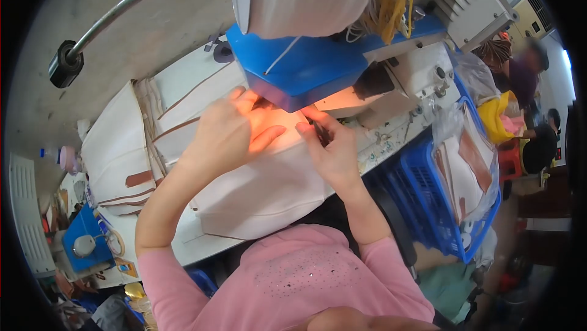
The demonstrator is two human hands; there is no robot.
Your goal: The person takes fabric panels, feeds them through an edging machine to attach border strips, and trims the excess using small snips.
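Blue machine head [299,68] overhangs the work and hides the far edge of the white piece [263,193]. White spool [312,0] above it blocks the view behind; yellow strands [397,0] hang just beside the spool. Stacked panels [128,141], white with brown strips, lie left of the piece. Blue crate [428,190] at right, holding white and brown pieces in clear plastic.

Left hand [226,132]: palm down on the piece, fingers spread, thumb apart from them; some fingertips reach the edge of the machine head. Forearm comes up from lower left, elbow bent outward. Right hand [335,155]: at the right side of the lit spot, thumb and forefinger extended toward the piece, other fingers curled. Cannot tell whether thumb and forefinger pinch the material.

Piece lies on the white table [186,239], under both hands, lower part spread toward the pink shirt [306,270]. Warm light falls on it below the machine head. Grey wall [153,25] behind; yellow bag [496,117] beyond the crate. Another person [529,74], blurred, at far right, well apart from the hands.
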